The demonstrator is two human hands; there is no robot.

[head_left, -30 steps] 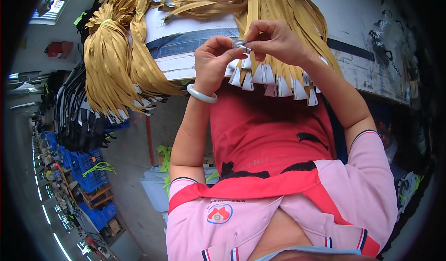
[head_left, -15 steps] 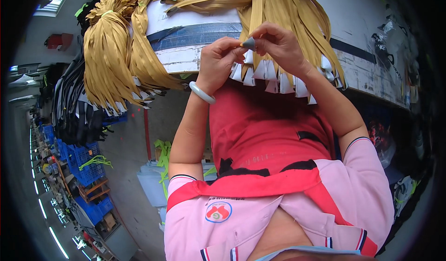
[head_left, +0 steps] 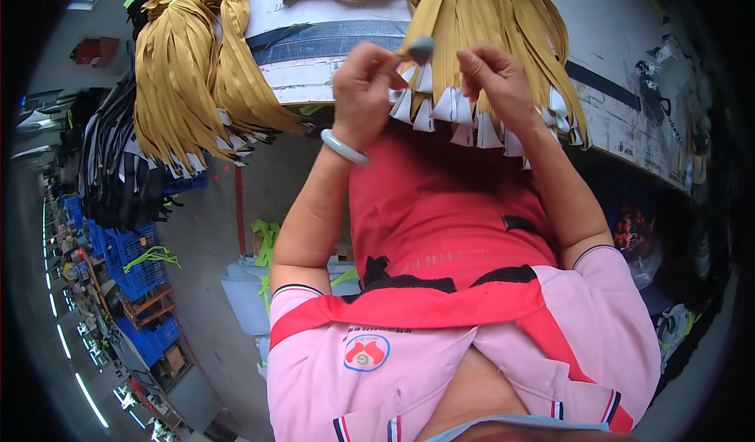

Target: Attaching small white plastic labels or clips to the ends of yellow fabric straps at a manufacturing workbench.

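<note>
Though blurred, a grey piece (head_left: pixel 422 49); roundish

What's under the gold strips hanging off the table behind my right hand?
Beneath the gold strips is the white table, its dark bands showing on both sides. Anything directly under them is covered, so I can't see it.

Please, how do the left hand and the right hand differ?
The left hand seems to pinch the gold end with the grey tip; the right hand holds nothing visible. The left hand's wrist wears a pale bangle; the right hand's wrist has none. Both are bare and raised near the gold straps.
</note>
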